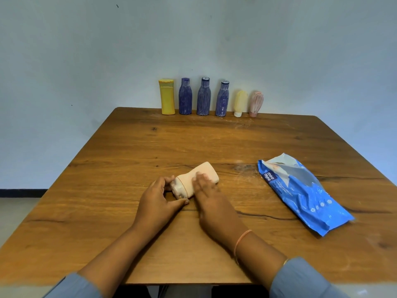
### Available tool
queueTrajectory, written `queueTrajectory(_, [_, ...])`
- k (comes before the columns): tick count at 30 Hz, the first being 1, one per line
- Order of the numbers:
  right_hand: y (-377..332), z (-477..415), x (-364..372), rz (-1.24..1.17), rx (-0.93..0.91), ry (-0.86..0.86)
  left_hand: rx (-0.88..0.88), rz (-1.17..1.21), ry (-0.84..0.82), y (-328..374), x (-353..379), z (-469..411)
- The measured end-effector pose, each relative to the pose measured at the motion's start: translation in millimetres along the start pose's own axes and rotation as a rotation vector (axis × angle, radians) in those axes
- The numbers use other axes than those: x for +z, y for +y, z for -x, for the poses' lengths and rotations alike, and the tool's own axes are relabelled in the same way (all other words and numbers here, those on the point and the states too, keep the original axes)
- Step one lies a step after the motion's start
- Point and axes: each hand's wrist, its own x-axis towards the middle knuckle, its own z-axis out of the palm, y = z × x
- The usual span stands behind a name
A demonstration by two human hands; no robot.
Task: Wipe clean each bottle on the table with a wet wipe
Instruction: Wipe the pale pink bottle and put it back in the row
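Currently, peach bottle [208, 171] lies on its side on the worktop [139, 147], near the front edge and about midway across. Its cap end points toward my left, its base away and to the right.

Left grip [160, 195]: fingers and thumb curled round the cap end, pinching it from both sides. Thumb tip touches the lower shoulder of the bottle.

Right grip [211, 197]: laid flat over the bottle's middle, fingers straight and pressed on its upper side. This hand is motion-blurred. A pale patch shows by the fingertips; I cannot tell whether it is a wipe or bare bottle. A thin orange thread [242, 238] circles the right wrist.

Wet wipe pack [305, 196]: blue, lying flat on the worktop to my right, well apart from the bottle, long axis running diagonally. Far end looks torn open.

Back edge, against the wall, six containers upright in a row. From left:
- yellow bottle [167, 97]
- first blue bottle [185, 97]
- second blue bottle [203, 97]
- third blue bottle [222, 100]
- cream tube [240, 102], standing on its cap
- pink tube [256, 103], standing on its cap

All six stand near one another but not touching, well apart from my hands.
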Motion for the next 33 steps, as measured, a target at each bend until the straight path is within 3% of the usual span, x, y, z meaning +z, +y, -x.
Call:
queueTrajectory(4, [7.2,-10.7,-11.3,-0.114,0.243,0.014,0.013,-0.046,0.002,2.2,-1.4,0.4])
queueTrajectory(8, [-30.7,6.5,0.0,-0.157,-0.028,-0.066,0.015,-0.069,-0.005,0.9,-4.0,0.5])
queueTrajectory(11, [-21.5,7.4,-0.1,-0.107,-0.145,-0.074,-0.005,-0.057,-0.008,2.1,-5.0,0.5])
queueTrajectory(17, [28.3,-20.7,-16.0,-0.065,0.16,0.069,-0.051,0.0,-0.022,8.6,-7.8,1.8])
queueTrajectory(23, [-12.2,3.9,-1.3,-0.189,-0.196,-0.04,-0.142,0.129,-0.074,11.7,-13.3,-3.8])
queueTrajectory(25, [6.1,-0.7,-7.6,-0.185,-0.19,-0.049,-0.168,0.136,-0.09,12.8,-15.0,-5.9])
queueTrajectory(30, [29.8,-14.1,-19.5,-0.184,0.087,0.06,-0.217,0.161,-0.091,14.5,-15.8,-11.6])
queueTrajectory(33, [-4.1,-3.9,-11.4,-0.23,-0.059,0.044,-0.251,0.202,-0.104,13.9,-15.9,-11.7])
